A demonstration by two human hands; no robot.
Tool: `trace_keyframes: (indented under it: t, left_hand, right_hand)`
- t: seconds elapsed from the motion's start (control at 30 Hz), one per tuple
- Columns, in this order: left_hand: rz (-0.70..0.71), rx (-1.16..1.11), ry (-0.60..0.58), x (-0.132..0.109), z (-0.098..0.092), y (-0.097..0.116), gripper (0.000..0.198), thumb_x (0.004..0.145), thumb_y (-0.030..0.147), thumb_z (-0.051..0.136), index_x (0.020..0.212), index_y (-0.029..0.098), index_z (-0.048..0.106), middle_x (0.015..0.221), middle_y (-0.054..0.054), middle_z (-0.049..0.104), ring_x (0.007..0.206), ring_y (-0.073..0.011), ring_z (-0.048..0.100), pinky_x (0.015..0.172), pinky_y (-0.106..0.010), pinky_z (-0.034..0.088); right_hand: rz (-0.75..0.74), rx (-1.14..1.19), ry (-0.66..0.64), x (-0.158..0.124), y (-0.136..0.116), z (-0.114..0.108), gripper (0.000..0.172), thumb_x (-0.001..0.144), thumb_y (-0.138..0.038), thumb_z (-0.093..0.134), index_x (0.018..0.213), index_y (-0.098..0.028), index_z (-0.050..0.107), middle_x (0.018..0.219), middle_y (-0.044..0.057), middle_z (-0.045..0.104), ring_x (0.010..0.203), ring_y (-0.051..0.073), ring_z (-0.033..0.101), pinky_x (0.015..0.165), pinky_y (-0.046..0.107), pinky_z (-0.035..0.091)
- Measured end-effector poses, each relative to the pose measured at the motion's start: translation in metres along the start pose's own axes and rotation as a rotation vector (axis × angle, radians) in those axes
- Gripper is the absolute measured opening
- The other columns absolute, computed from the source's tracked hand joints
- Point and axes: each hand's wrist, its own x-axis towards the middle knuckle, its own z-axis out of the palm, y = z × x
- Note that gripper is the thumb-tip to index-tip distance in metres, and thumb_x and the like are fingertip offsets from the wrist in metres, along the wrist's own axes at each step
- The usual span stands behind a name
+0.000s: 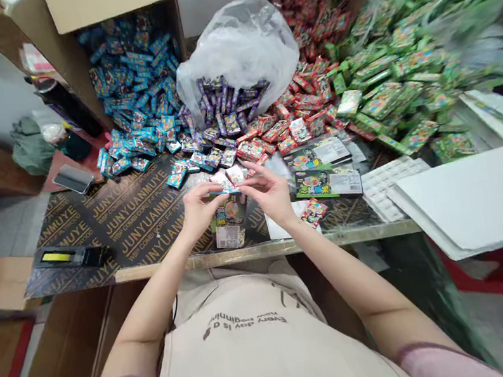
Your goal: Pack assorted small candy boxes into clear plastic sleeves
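Note:
My left hand (pixel 201 208) and my right hand (pixel 270 190) meet over the near middle of the table. Between their thumbs and fingers they pinch a small light-blue packet (pixel 231 190), seen edge-on and partly covered by the fingertips. Just under the hands lies a flat black printed pouch (pixel 228 221) with a pale label. Small packets with pink-and-white faces (pixel 222 179) sit right behind my fingertips. Beside my right wrist, a red-and-green packet (pixel 314 212) rests partly on a white sheet (pixel 281 225). More black printed pouches (pixel 327 182) lie to the right.
Heaps of blue packets (pixel 131 73), purple packets (pixel 228 105), red packets (pixel 309 101) and green packets (pixel 384 89) line the back. A clear bag (pixel 236 36) covers some purple ones. At left are a tape dispenser (pixel 70 256) and a phone (pixel 72 178); white boards (pixel 484 194) stand right.

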Motion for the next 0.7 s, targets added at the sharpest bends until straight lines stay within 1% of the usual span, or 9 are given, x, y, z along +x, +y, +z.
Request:
trace_keyframes:
  t: [0.1, 0.2, 0.27, 0.33, 0.4, 0.47, 0.57, 0.63, 0.7]
  left_hand:
    - [-0.014, 0.007, -0.057, 0.003, -0.006, 0.006, 0.015, 0.067, 0.027, 0.079, 0.075, 0.016, 0.074, 0.079, -0.005, 0.072, 0.076, -0.0168, 0.066, 0.066, -0.026, 0.05]
    - [-0.023, 0.011, -0.098, 0.006, -0.012, 0.011, 0.014, 0.066, 0.026, 0.079, 0.073, 0.015, 0.073, 0.074, -0.004, 0.071, 0.071, -0.016, 0.065, 0.062, -0.025, 0.049]
    - [-0.029, 0.014, -0.129, 0.008, -0.015, 0.013, 0.014, 0.068, 0.027, 0.078, 0.072, 0.015, 0.072, 0.073, -0.004, 0.071, 0.068, -0.0158, 0.065, 0.06, -0.024, 0.049]
    - [0.001, 0.037, -0.158, 0.009, -0.018, 0.014, 0.014, 0.072, 0.028, 0.076, 0.071, 0.015, 0.072, 0.071, -0.004, 0.071, 0.066, -0.0154, 0.065, 0.06, -0.025, 0.05]
    - [0.116, 0.1, -0.197, 0.01, -0.022, 0.012, 0.013, 0.076, 0.028, 0.072, 0.072, 0.016, 0.071, 0.071, -0.004, 0.071, 0.066, -0.0148, 0.065, 0.062, -0.025, 0.051]
    - [0.3, 0.192, -0.244, 0.01, -0.025, 0.01, 0.011, 0.081, 0.026, 0.068, 0.076, 0.016, 0.071, 0.076, -0.004, 0.071, 0.069, -0.0141, 0.066, 0.065, -0.024, 0.051]
    - [0.54, 0.335, -0.295, 0.007, -0.029, 0.007, 0.012, 0.087, 0.023, 0.061, 0.083, 0.017, 0.069, 0.084, -0.006, 0.071, 0.074, -0.0131, 0.066, 0.067, -0.023, 0.051]
    - [0.618, 0.399, -0.304, 0.006, -0.03, 0.005, 0.013, 0.089, 0.022, 0.058, 0.085, 0.016, 0.068, 0.086, -0.007, 0.07, 0.075, -0.0132, 0.066, 0.067, -0.023, 0.05]
    - [0.633, 0.424, -0.313, 0.003, -0.031, 0.004, 0.012, 0.089, 0.023, 0.058, 0.09, 0.016, 0.068, 0.087, -0.007, 0.069, 0.076, -0.0137, 0.065, 0.067, -0.024, 0.05]
  right_hand:
    - [0.011, -0.004, -0.026, 0.004, -0.004, 0.002, 0.056, 0.071, -0.031, 0.075, 0.124, -0.025, 0.057, 0.074, -0.002, 0.072, 0.07, 0.018, 0.068, 0.074, 0.034, 0.056]
    - [-0.012, -0.032, -0.049, 0.005, -0.007, 0.005, 0.058, 0.073, -0.03, 0.074, 0.128, -0.027, 0.054, 0.071, -0.003, 0.071, 0.067, 0.017, 0.068, 0.07, 0.033, 0.057]
    - [-0.058, -0.085, -0.047, 0.003, -0.009, 0.006, 0.056, 0.076, -0.029, 0.072, 0.128, -0.028, 0.053, 0.072, -0.003, 0.071, 0.066, 0.017, 0.067, 0.069, 0.033, 0.057]
    - [-0.141, -0.18, -0.041, -0.002, -0.01, 0.006, 0.051, 0.079, -0.028, 0.069, 0.128, -0.029, 0.054, 0.075, -0.002, 0.071, 0.067, 0.017, 0.067, 0.07, 0.034, 0.058]
    - [-0.255, -0.295, -0.047, -0.007, -0.011, 0.005, 0.044, 0.084, -0.029, 0.064, 0.127, -0.029, 0.056, 0.08, -0.001, 0.072, 0.071, 0.018, 0.068, 0.075, 0.035, 0.058]
    - [-0.359, -0.391, -0.069, -0.012, -0.013, 0.002, 0.038, 0.088, -0.029, 0.06, 0.126, -0.029, 0.057, 0.085, 0.0, 0.073, 0.075, 0.018, 0.069, 0.082, 0.037, 0.057]
    - [-0.446, -0.463, -0.116, -0.017, -0.012, -0.001, 0.039, 0.089, -0.03, 0.059, 0.128, -0.028, 0.056, 0.089, 0.001, 0.073, 0.077, 0.018, 0.069, 0.088, 0.038, 0.055]
    - [-0.494, -0.478, -0.138, -0.021, -0.008, -0.002, 0.039, 0.09, -0.028, 0.059, 0.128, -0.028, 0.056, 0.092, 0.001, 0.073, 0.08, 0.018, 0.069, 0.088, 0.038, 0.055]
    - [-0.549, -0.475, -0.137, -0.026, -0.003, -0.001, 0.035, 0.091, -0.026, 0.058, 0.126, -0.029, 0.057, 0.099, 0.003, 0.073, 0.088, 0.02, 0.068, 0.087, 0.037, 0.054]
